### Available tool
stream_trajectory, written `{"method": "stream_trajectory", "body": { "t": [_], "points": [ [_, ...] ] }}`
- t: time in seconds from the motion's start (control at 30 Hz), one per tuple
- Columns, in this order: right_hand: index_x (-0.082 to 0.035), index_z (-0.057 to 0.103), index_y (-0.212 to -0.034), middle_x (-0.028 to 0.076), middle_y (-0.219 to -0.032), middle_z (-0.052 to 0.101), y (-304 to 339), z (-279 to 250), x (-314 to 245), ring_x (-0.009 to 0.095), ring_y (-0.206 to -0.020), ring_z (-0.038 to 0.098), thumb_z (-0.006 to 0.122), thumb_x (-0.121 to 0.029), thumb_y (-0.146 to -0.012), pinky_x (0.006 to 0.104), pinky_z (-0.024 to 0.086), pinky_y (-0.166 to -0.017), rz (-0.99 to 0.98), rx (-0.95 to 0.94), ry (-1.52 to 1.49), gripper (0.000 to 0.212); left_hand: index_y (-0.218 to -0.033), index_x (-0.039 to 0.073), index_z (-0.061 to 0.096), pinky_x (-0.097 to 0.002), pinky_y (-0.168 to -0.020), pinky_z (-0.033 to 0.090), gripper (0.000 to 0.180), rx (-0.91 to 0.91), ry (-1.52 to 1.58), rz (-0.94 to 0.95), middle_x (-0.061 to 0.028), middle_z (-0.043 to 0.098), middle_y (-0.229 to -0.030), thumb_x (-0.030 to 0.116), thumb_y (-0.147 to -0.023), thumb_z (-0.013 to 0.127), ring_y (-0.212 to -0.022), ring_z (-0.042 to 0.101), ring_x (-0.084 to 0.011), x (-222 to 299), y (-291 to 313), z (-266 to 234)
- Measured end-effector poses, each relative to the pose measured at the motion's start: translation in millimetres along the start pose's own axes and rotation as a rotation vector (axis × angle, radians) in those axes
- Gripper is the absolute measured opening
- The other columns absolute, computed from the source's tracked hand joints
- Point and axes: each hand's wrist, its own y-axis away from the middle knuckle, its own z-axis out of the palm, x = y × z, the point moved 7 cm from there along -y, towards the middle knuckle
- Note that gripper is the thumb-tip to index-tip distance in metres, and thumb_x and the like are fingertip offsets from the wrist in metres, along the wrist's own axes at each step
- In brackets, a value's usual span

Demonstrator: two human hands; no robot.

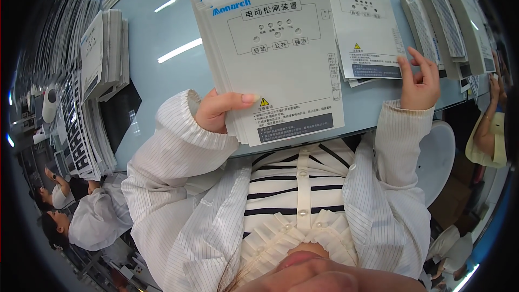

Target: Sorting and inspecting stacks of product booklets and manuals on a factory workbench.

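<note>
My left hand (221,108) grips the lower left edge of a fanned stack of white printed panel sheets (281,81), its thumb lying on the top one. The sheets carry dark lettering, small round holes, a yellow warning triangle and a dark box near the bottom. Just to the right lies a second stack of similar sheets (362,32), partly overlapped by the first. At its lower right corner my right hand (420,84) has its thumb against the edge, with the fingers apart and slightly curled.
Under the stacks is a pale blue tabletop (162,81). Piles of printed sheets (102,48) crowd the left side. Thick white stacks (457,16) stand at the right. A white round stool (440,157) is beside me. Other people (97,216) sit at the left and right.
</note>
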Motion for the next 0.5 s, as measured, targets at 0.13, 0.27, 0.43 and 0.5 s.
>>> {"method": "stream_trajectory", "body": {
  "t": [0.13, 0.27, 0.43, 0.5],
  "points": [
    [-0.004, 0.067, -0.093, -0.002, -0.076, 0.055, 8, -5, -20, 0.005, -0.058, 0.041, 0.071, -0.010, -0.075, 0.0191, 0.034, -0.053, 0.035, 0.050, -0.091, 0.020, -0.125, 0.003, 0.041, -0.0407, -0.088, 0.046, 0.059, 0.007, -0.014, 0.014, -0.0172, 0.054, -0.114, 0.021, -0.074, 0.065, -0.104, 0.054, -0.0288, 1, -1, -1],
    [0.000, 0.062, -0.085, 0.000, -0.076, 0.055, 39, 26, -56, 0.004, -0.060, 0.044, 0.070, -0.007, -0.074, 0.0177, 0.035, -0.055, -0.003, -0.554, -0.627, 0.016, -0.125, 0.004, 0.042, -0.0407, -0.087, 0.046, 0.058, 0.009, 0.005, 0.028, -0.0165, 0.054, -0.113, 0.018, -0.074, 0.065, -0.104, 0.055, -0.0288, 2, 0, -1],
    [0.001, 0.061, -0.084, 0.000, -0.074, 0.057, 67, 45, -70, 0.004, -0.060, 0.046, 0.067, -0.007, -0.078, 0.0171, 0.036, -0.055, 0.162, -0.870, -0.844, 0.012, -0.125, 0.004, 0.042, -0.0398, -0.085, 0.048, 0.057, -0.007, 0.024, 0.057, -0.0149, 0.055, -0.112, 0.015, -0.074, 0.066, -0.104, 0.055, -0.0281, 2, -3, -3],
    [0.000, 0.062, -0.084, 0.000, -0.072, 0.057, 69, 48, -68, 0.003, -0.058, 0.045, 0.068, -0.008, -0.078, 0.0171, 0.036, -0.053, 0.242, -0.862, -0.930, 0.012, -0.125, 0.004, 0.043, -0.0398, -0.084, 0.048, 0.057, -0.014, 0.032, 0.075, -0.0150, 0.055, -0.112, 0.015, -0.074, 0.066, -0.104, 0.055, -0.0280, 3, -2, 1]
  ]
}}
